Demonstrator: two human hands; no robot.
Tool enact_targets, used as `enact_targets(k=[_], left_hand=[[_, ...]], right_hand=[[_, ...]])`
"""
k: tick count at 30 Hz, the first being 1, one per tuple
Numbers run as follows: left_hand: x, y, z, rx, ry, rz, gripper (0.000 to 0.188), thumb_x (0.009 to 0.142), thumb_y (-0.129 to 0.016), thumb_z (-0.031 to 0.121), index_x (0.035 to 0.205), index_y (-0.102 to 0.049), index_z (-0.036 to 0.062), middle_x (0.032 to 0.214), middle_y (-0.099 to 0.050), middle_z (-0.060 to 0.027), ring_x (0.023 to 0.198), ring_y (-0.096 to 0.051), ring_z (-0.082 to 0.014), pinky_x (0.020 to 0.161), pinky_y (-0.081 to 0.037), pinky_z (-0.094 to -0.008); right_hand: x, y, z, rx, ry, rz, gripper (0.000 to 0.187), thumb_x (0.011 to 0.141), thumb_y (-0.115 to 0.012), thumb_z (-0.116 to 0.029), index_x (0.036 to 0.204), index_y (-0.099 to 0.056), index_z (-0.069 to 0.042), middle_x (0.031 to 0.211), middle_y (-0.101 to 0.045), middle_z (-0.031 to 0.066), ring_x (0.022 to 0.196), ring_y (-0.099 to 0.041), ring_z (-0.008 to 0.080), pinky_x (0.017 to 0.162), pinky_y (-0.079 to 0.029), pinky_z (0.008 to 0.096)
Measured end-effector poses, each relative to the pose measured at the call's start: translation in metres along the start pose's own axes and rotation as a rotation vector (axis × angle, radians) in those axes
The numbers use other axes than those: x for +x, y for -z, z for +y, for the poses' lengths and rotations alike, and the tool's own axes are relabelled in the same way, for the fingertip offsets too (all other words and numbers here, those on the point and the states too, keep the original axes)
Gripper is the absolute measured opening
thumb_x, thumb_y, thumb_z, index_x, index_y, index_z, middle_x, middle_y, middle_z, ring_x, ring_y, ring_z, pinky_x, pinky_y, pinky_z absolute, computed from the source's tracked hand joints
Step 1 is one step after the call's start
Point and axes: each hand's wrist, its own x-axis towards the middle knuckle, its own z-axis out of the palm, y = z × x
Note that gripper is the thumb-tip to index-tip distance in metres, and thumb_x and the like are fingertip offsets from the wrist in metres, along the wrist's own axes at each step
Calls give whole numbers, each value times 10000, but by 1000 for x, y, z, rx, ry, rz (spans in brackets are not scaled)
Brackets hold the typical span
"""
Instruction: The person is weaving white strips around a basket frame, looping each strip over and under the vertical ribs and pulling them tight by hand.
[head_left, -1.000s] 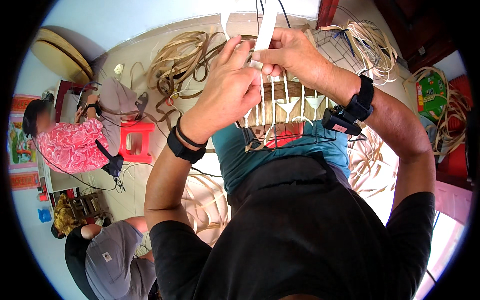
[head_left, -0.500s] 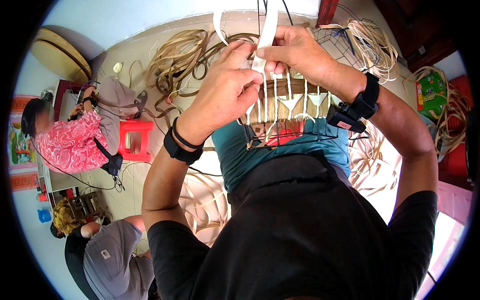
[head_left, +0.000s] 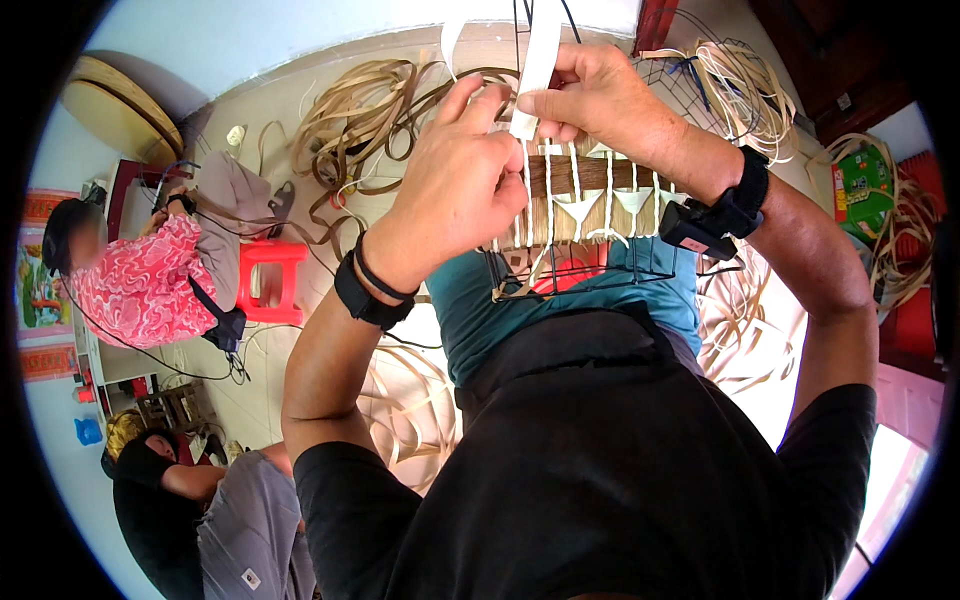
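Note:
A wire-framed woven piece [head_left: 600, 205], with brown and tan bands crossed by white twisted cords, stands over my lap. My right hand [head_left: 605, 105] pinches a flat white strip [head_left: 540, 65] between thumb and fingers above its far edge. The strip runs up out of view, and its lower end sits at the weave. Just left of that end, my left hand [head_left: 465, 180] bends its fingers over the far left part of the piece. Those fingertips are partly hidden, so what they grip cannot be made out. A thinner white strip [head_left: 451, 45] loops beside it.
Coiled tan and brown strips [head_left: 350, 110] lie on the floor beyond my left hand. More strips [head_left: 735, 85] rest on a wire frame at the far right. A red stool [head_left: 270, 280] stands left, near a seated person [head_left: 140, 275]; another person [head_left: 240, 530] sits nearer.
My right hand and the white strip have shifted slightly right and up. My left hand has moved slightly, its fingers a little apart from the strip. The nearer person has changed posture.

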Motion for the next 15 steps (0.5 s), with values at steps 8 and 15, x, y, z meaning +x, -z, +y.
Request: enact_targets(k=[8,15], left_hand=[[3,0,-9,-140,1,-105,107,701,-657,2,780,-591,31,1349,-488,-269,1296,-409,-492,1095,-336,-497],[-11,-6,3,-84,14,48,125,739,-684,-2,803,-581,25,1419,-411,-291,1321,-403,-488,1081,-355,-480]], right_hand=[[0,1,12,101,49,-15,206,912,-684,-153,1053,-684,-4,781,-679,44,673,-639,68,572,-519,203],[-1,-1,17,114,65,-8,203,876,-682,-93,1055,-686,3,826,-683,53,673,-642,78,556,-517,209]])
